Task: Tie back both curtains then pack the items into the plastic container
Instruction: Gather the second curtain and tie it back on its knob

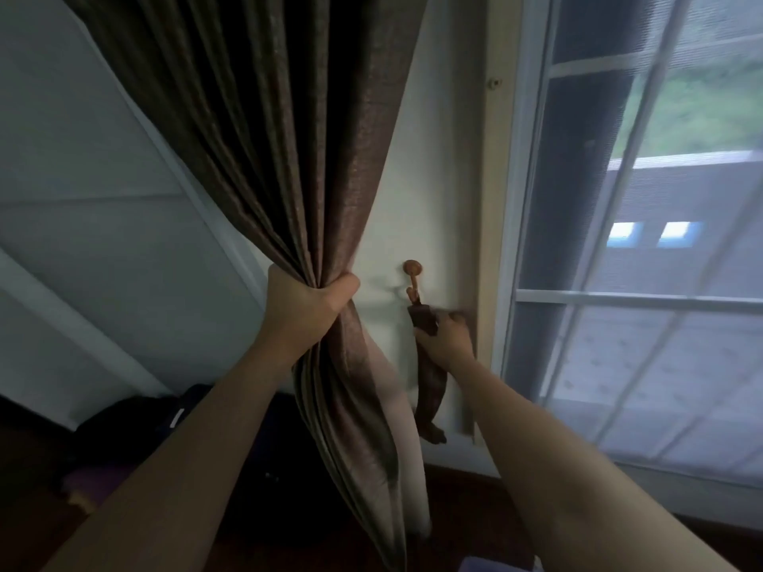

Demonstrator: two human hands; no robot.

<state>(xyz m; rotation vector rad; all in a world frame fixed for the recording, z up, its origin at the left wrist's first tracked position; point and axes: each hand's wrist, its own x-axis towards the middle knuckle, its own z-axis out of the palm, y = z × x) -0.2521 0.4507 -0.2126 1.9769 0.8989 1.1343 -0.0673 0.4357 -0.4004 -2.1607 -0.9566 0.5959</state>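
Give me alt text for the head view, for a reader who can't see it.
The left hand grips a brown curtain bunched together, while the right hand holds a brown tieback hanging from a wooden wall hook. A window stands to the right.

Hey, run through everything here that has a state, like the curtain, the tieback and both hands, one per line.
brown curtain: gathered into a bunch, not yet tied
tieback: hanging from the hook, not around the curtain
wall hook: carrying the tieback
left hand: closed around the gathered curtain
right hand: gripping the tieback just below the hook
window: uncovered by the curtain
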